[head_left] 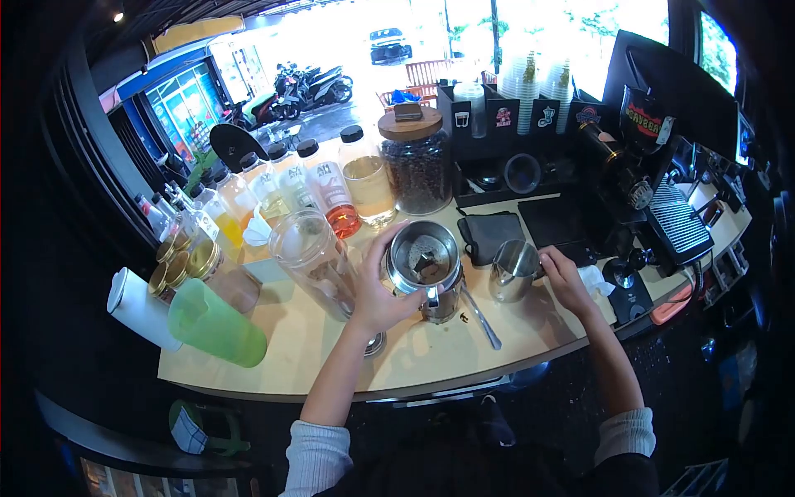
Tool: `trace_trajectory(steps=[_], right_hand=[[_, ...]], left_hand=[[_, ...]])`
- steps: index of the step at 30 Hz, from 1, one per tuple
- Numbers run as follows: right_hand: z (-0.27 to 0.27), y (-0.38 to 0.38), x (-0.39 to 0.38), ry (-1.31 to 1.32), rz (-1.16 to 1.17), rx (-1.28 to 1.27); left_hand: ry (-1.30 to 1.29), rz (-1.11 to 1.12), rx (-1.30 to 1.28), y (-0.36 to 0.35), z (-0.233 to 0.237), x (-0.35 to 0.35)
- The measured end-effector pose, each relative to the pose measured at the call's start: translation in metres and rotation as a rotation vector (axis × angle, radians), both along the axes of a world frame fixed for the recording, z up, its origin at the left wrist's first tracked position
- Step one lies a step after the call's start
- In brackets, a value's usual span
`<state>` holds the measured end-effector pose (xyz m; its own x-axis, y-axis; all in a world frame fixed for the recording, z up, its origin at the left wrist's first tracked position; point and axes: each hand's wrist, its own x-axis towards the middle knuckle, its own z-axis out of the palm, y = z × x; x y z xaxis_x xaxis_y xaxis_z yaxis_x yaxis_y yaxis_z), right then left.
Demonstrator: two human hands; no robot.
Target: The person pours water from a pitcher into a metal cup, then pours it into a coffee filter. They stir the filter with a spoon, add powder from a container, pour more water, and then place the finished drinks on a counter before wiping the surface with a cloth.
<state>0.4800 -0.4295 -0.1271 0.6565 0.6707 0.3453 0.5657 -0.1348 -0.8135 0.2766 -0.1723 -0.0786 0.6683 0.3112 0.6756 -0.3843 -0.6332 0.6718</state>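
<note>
The steel press [424,263] stands near the middle of the surface [431,356], open-topped with something dark inside, and my left hand [379,296] is wrapped around its side. My right hand [565,280] is closed on the handle of the milk pitcher [512,272] just beside it. A spoon [482,321] lies between the two, so sliding either one could knock it. The clear jar [313,255] crowds my left wrist, and I judge a careless elbow could tip it. Behind are the bean jar [416,174], a black cloth [490,234] and the bottles [331,186].
</note>
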Motion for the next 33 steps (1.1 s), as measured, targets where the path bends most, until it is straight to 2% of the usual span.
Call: trace_trajectory(steps=[2, 5, 9, 12, 19, 23, 26, 27, 33], right_hand=[[-0.012, -0.008, 0.004, 0.186, 0.091, 0.044], [-0.024, -0.015, 0.005, 0.306, 0.171, 0.134], [0.001, -0.006, 0.001, 0.322, 0.175, 0.278], [0.045, -0.002, -0.005, 0.218, 0.155, 0.211], [0.147, 0.026, -0.032, 0.044, 0.238, 0.298], [0.171, 0.046, -0.041, -0.054, 0.26, 0.205], [0.187, 0.058, -0.063, -0.016, 0.27, 0.134], [0.192, 0.06, -0.067, -0.169, 0.228, 0.084], [0.201, 0.078, -0.081, -0.373, 0.195, 0.052]], left_hand=[[0.002, -0.011, -0.014, 0.002, -0.001, 0.001], [-0.009, -0.004, -0.015, 0.002, 0.0, 0.001], [-0.037, -0.024, -0.032, 0.003, -0.004, 0.001], [-0.018, 0.004, 0.025, 0.001, -0.005, 0.001], [0.016, 0.076, 0.07, -0.005, -0.002, 0.001], [0.019, 0.049, 0.036, -0.01, 0.001, 0.002], [-0.024, -0.002, -0.037, -0.013, -0.001, 0.006], [-0.022, -0.003, -0.036, -0.015, -0.001, 0.006], [-0.027, 0.002, -0.132, -0.023, 0.003, 0.007]])
